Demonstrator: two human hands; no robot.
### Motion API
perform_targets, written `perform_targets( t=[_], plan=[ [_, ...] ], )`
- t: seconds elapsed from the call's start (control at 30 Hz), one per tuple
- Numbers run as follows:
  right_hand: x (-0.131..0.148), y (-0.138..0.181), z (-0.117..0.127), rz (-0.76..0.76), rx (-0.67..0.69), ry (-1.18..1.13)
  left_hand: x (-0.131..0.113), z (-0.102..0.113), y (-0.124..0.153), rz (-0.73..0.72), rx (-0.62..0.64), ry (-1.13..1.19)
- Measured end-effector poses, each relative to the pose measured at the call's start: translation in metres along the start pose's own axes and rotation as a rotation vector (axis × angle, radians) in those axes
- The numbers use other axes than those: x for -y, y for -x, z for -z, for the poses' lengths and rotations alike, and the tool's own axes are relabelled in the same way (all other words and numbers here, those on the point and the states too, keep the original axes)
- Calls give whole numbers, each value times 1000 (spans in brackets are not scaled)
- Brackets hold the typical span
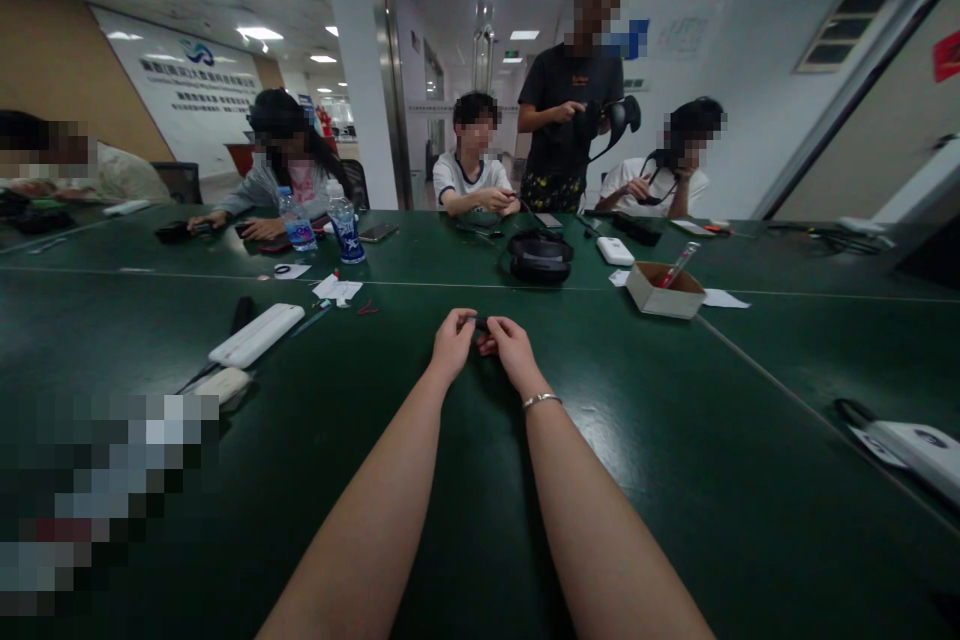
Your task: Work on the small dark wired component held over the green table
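Both my arms reach forward over the dark green table (360, 480). My left hand (454, 342) and my right hand (511, 348) meet near the middle, each pinching one end of a small dark object (481, 324). It is short and black, mostly covered by my fingers, and too small to name. A silver bracelet (541, 401) circles my right wrist. Beyond my hands, a black headset (540, 256) lies on the table, apart from them.
A small open box (664, 291) with a tube in it stands right of centre. White power strips (259, 335) lie at left, near two bottles (344, 228) and paper scraps (337, 290). A white device (919, 452) sits far right. Several people occupy the far side.
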State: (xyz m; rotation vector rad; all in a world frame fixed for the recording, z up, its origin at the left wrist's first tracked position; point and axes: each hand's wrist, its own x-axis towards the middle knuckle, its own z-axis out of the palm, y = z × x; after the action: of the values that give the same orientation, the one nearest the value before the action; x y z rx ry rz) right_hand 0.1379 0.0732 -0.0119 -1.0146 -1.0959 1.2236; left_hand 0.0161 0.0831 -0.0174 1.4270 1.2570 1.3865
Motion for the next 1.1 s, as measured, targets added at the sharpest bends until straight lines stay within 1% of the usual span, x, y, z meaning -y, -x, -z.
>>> perform_targets(
  t=[0.87, 1.1],
  plan=[
    [1, 0, 1, 2, -1, 15, -1, 0, 1, -26, -8, -52],
    [0, 1, 1, 7, -6, 25, -6, 0, 3, -11, -2, -57]
  ],
)
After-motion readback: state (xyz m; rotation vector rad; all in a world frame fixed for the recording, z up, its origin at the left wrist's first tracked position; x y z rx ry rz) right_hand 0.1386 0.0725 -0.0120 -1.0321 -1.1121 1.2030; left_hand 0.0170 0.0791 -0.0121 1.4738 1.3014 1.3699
